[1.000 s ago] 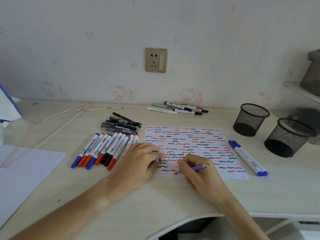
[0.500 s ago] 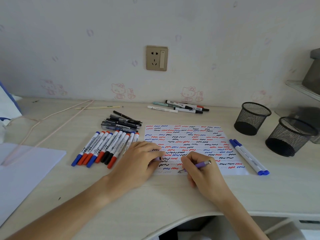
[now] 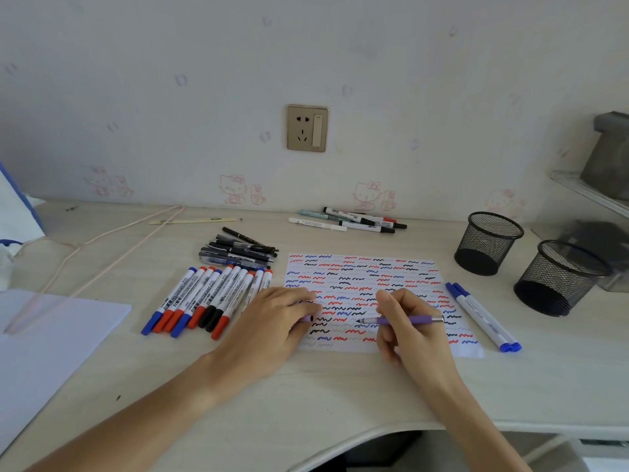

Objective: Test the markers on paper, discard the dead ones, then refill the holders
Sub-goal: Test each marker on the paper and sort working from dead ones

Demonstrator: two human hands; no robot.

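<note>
A white test sheet (image 3: 371,267) covered in red, blue and black squiggles lies mid-desk. My right hand (image 3: 413,330) grips a purple pen (image 3: 405,320), held nearly level with its tip pointing left just above the sheet. My left hand (image 3: 277,323) rests on the sheet's left edge and pinches the purple cap (image 3: 307,318) in its fingers. A row of red, blue and black capped markers (image 3: 207,299) lies left of the sheet, with dark pens (image 3: 238,252) behind it. Two blue markers (image 3: 483,316) lie right of the sheet. Two black mesh holders (image 3: 486,243) (image 3: 558,277) stand at right.
More pens (image 3: 350,221) lie near the wall under the socket (image 3: 307,128). A pink wire hanger (image 3: 85,253) and white paper (image 3: 41,345) lie on the desk's left. A shelf with grey objects (image 3: 609,158) sits at far right. The desk's front edge curves inward below my hands.
My right hand has lifted the purple pen off the sheet's lower rows and turned it nearly level, tip pointing left toward the cap. My left hand stayed put.
</note>
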